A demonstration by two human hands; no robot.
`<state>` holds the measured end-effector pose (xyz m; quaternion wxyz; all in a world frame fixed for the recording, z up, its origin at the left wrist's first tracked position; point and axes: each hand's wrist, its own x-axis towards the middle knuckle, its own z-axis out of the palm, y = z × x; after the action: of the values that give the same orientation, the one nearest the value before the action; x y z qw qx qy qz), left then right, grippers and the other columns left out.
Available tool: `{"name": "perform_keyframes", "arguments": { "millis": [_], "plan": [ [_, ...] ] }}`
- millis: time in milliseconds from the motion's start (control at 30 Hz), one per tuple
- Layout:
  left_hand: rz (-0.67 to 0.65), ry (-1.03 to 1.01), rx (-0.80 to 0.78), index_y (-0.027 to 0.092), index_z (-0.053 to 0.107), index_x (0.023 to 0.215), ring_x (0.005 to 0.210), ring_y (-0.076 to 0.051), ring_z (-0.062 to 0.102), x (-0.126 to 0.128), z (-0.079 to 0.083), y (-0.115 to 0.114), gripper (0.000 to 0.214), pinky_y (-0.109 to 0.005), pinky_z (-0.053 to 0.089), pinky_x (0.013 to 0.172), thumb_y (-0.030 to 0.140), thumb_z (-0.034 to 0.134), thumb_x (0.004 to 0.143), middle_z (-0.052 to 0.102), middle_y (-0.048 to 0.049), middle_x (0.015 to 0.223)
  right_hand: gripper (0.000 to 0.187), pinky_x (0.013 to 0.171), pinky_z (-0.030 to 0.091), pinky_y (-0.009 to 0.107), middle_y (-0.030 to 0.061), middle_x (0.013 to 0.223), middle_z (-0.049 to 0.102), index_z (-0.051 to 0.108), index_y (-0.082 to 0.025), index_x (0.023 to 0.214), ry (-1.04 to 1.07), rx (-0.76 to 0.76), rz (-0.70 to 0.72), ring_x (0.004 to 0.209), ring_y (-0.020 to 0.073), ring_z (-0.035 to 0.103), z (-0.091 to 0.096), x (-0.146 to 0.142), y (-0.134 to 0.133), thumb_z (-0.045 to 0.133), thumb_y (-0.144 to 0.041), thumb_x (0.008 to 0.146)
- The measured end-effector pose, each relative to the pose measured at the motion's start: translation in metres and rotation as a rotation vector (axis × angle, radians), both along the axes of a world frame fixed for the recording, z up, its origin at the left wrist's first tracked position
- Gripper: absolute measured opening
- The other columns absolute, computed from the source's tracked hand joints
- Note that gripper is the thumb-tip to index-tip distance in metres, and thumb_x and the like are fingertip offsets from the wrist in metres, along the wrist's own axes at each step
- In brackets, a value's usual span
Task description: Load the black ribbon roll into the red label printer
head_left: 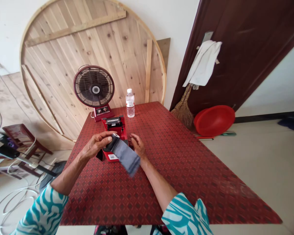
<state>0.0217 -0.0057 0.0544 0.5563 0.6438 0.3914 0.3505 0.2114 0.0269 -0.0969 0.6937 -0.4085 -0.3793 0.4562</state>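
Note:
My left hand (100, 143) is closed, thumb and fingers pinching a small dark paper roll (114, 141) with a white core end. From it a blue-grey strip (127, 157) hangs down to the right, its lower end blurred. Below and behind the roll, a red label printer (123, 134) stands on the table with its lid raised, showing a dark roller part; a white sticker is on its front. Beside the printer's right side is my right hand (138, 146), fingers slightly curled and apart, holding nothing I can see. Whether it touches the printer I cannot tell.
The table (186, 163) has a red patterned cover. At its far end stand a dark red fan (104, 112) and a water bottle (130, 103). A round wooden tabletop (127, 65) leans behind. On the right are a broom (183, 109) and red basin (214, 120); a chair (22, 137) stands left.

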Motion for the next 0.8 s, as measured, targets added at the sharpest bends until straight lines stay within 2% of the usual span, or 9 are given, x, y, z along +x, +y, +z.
{"name": "perform_keyframes", "arguments": {
  "millis": [133, 233, 333, 400, 500, 667, 800],
  "plan": [
    [-0.075, -0.012, -0.051, 0.019, 0.062, 0.124, 0.086, -0.024, 0.066, 0.010, 0.002, -0.019, 0.056, -0.030, 0.051, 0.071, 0.047, 0.068, 0.076, 0.071, -0.0085, 0.100, 0.039, 0.087, 0.052, 0.043, 0.0047, 0.114, 0.069, 0.064, -0.027, 0.108, 0.015, -0.024, 0.029, 0.093, 0.0226, 0.068, 0.000, -0.001, 0.000, 0.060, -0.048, 0.076],
    [-0.123, -0.020, -0.064, 0.017, 0.064, 0.122, 0.081, -0.022, 0.066, 0.016, 0.001, -0.031, 0.054, -0.028, 0.050, 0.068, 0.048, 0.067, 0.078, 0.072, -0.0074, 0.091, 0.039, 0.088, 0.052, 0.042, 0.0042, 0.113, 0.069, 0.063, -0.027, 0.109, 0.005, -0.016, 0.028, 0.094, 0.0222, 0.067, 0.001, 0.000, -0.001, 0.059, -0.049, 0.076],
    [-0.134, 0.003, -0.017, 0.016, 0.066, 0.118, 0.077, -0.019, 0.065, 0.016, 0.005, -0.032, 0.050, -0.026, 0.049, 0.066, 0.046, 0.068, 0.078, 0.071, -0.0064, 0.085, 0.038, 0.089, 0.051, 0.042, 0.0042, 0.114, 0.068, 0.063, -0.027, 0.108, -0.010, -0.005, 0.015, 0.096, 0.0225, 0.067, 0.000, -0.001, -0.001, 0.059, -0.048, 0.077],
    [-0.083, 0.007, 0.045, 0.016, 0.066, 0.116, 0.078, -0.019, 0.065, 0.013, 0.010, -0.023, 0.049, -0.026, 0.050, 0.068, 0.044, 0.070, 0.076, 0.072, -0.0069, 0.090, 0.038, 0.087, 0.052, 0.041, 0.0045, 0.115, 0.068, 0.063, -0.027, 0.109, -0.013, -0.009, 0.014, 0.095, 0.0224, 0.067, 0.000, -0.001, -0.002, 0.058, -0.048, 0.077],
    [-0.002, 0.094, 0.149, 0.015, 0.065, 0.114, 0.082, -0.018, 0.065, 0.007, 0.016, 0.005, 0.047, -0.028, 0.051, 0.073, 0.042, 0.069, 0.076, 0.071, -0.0080, 0.099, 0.038, 0.088, 0.052, 0.041, 0.0049, 0.116, 0.067, 0.062, -0.027, 0.110, -0.022, -0.016, 0.026, 0.097, 0.0222, 0.066, -0.001, -0.001, -0.001, 0.057, -0.047, 0.078],
    [-0.064, 0.580, 0.352, 0.016, 0.070, 0.099, 0.085, -0.019, 0.066, 0.009, 0.009, 0.053, 0.029, -0.030, 0.052, 0.078, 0.033, 0.063, 0.077, 0.073, -0.0051, 0.093, 0.035, 0.094, 0.049, 0.041, 0.0047, 0.116, 0.067, 0.063, -0.026, 0.108, -0.072, 0.007, -0.010, 0.109, 0.0226, 0.061, -0.003, 0.000, 0.001, 0.056, -0.044, 0.079],
    [-0.121, 0.888, 0.443, 0.020, 0.071, 0.099, 0.086, -0.020, 0.067, 0.021, 0.000, 0.069, 0.025, -0.027, 0.051, 0.077, 0.024, 0.063, 0.075, 0.074, -0.0043, 0.096, 0.034, 0.094, 0.049, 0.041, 0.0051, 0.116, 0.067, 0.064, -0.026, 0.108, -0.106, 0.002, -0.011, 0.111, 0.0226, 0.061, -0.002, 0.001, 0.001, 0.055, -0.042, 0.080]
  ]
}}
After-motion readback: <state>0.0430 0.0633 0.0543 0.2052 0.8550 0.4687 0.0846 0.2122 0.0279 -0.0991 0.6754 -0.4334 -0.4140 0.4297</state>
